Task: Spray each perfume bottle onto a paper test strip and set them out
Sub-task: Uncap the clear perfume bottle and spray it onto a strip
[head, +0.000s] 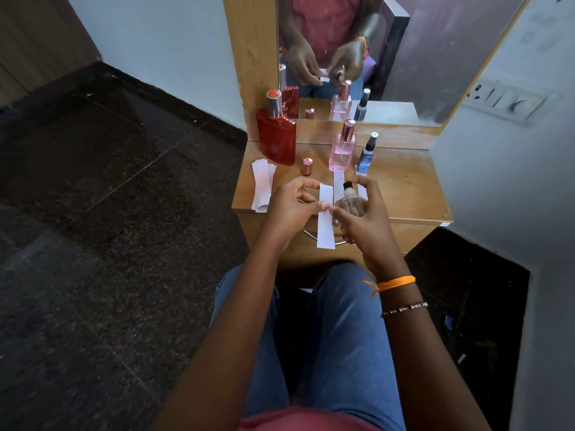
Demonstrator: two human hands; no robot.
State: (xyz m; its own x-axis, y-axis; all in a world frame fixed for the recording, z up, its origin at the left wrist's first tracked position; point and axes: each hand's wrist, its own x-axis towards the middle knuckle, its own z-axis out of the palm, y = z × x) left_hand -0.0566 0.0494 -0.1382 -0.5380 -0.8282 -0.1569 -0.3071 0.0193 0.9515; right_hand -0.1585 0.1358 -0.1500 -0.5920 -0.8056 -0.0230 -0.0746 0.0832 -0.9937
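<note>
red bottle [277, 138], pink bottle [341, 149], white strip [325, 216], orange wristband [395, 283]

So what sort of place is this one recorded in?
Most likely a room in a home, at a small dressing table. A wood-framed mirror stands at its back, perfume bottles such as the red bottle sit on it, and a wall switch plate is beside it.

head view, steeply downward, close over hands [323, 209]
</note>
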